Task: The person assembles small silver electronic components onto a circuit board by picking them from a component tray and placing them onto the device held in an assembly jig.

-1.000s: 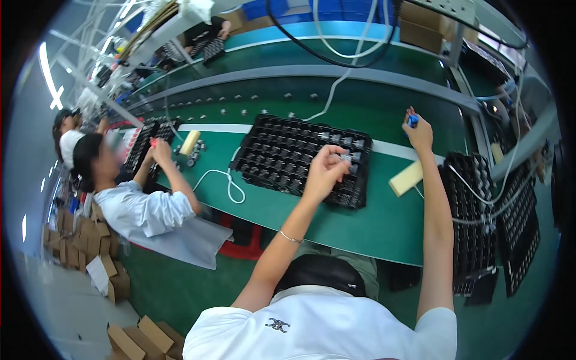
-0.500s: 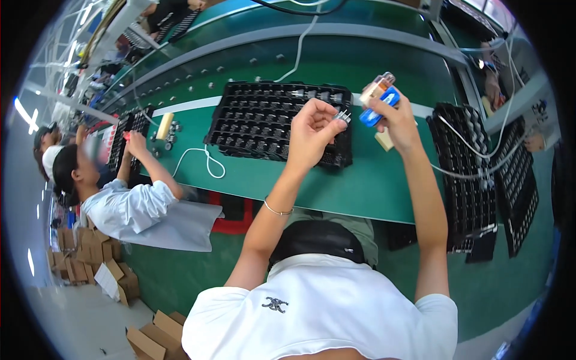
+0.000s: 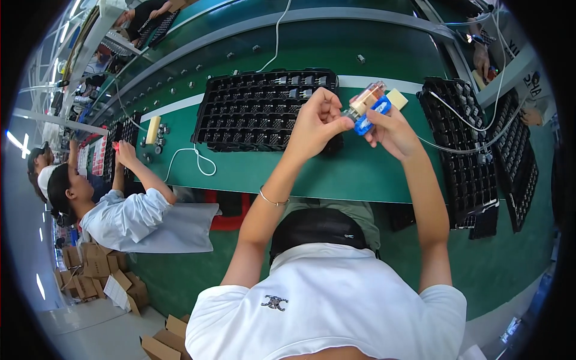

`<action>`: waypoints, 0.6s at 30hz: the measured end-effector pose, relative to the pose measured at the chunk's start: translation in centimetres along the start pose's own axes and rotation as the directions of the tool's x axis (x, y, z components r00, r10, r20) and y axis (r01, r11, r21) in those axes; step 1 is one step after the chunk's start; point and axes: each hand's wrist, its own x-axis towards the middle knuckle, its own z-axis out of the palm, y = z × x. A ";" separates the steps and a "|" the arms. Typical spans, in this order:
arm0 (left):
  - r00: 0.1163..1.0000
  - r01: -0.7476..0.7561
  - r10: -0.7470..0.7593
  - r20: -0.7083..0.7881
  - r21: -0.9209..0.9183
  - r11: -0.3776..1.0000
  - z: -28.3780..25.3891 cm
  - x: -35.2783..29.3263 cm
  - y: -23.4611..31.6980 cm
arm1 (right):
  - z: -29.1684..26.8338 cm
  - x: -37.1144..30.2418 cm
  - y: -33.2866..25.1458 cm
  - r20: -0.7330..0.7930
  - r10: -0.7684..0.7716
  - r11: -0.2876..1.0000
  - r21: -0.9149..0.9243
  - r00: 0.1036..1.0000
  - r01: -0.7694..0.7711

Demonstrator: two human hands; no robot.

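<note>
Over the right end of a black compartment tray, my left hand pinches a small silvery pronged part, mostly covered by the fingers. Beside it, my right hand is closed around a handheld block-like device, blue on its near side, cream in the middle, with a clear orange-tinted piece at its far end. The part is up against the device's left side; whether it sits inside cannot be made out. Both hands are raised above the green table.
A cream block lies behind my right hand. More black trays stand at the right, crossed by a white cable. To the left, a co-worker handles something red near another tray. Small metal parts dot the far surface.
My hands have drawn together, bringing the small pronged part against the device, which has tilted and come lower. The whole view has shifted slightly.
</note>
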 end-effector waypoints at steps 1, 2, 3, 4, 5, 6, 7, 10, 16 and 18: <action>1.000 0.002 -0.002 0.002 -0.002 1.000 -0.5 0.3 -0.3 | -0.3 -0.4 -0.1 0.013 0.003 1.000 -0.015 1.000 -0.003; 1.000 -0.018 0.018 0.000 0.099 0.995 -1.1 0.7 -0.4 | -0.4 -0.9 -0.4 -0.041 -0.033 0.999 -0.033 0.999 0.032; 0.999 -0.037 0.036 0.010 0.193 0.980 -1.5 1.0 0.0 | -1.7 -1.0 -0.1 -0.060 -0.032 0.999 -0.033 0.998 0.030; 0.987 -0.040 0.115 -0.113 0.516 0.856 -2.7 1.8 0.7 | -4.0 -0.5 0.4 -0.216 -0.161 0.960 -0.259 0.963 0.102; 0.969 0.014 0.156 -0.194 0.667 0.745 -4.9 2.5 0.7 | -5.5 -0.1 0.6 -0.325 -0.306 0.869 -0.479 0.895 0.123; 0.959 0.166 0.132 -0.252 0.872 0.460 -6.8 3.1 1.6 | -6.1 0.0 0.1 -0.385 -0.393 0.780 -0.621 0.835 0.081; 0.941 0.281 0.139 -0.310 0.940 0.192 -7.8 4.0 1.7 | -7.5 0.3 0.4 -0.406 -0.394 0.778 -0.626 0.825 0.064; 0.932 0.357 -0.044 -0.360 0.932 -0.070 -9.5 6.7 0.9 | -9.4 1.2 2.0 -0.321 -0.560 0.424 -0.903 0.764 -0.068; 0.941 0.337 0.033 -0.337 0.941 0.019 -11.0 8.0 -0.9 | -7.7 1.2 2.9 -0.255 -0.685 0.247 -0.963 0.683 -0.112; 0.932 0.349 0.061 -0.358 0.929 0.119 -11.4 7.8 -1.3 | -7.5 1.0 2.9 -0.289 -0.663 0.272 -0.952 0.691 -0.138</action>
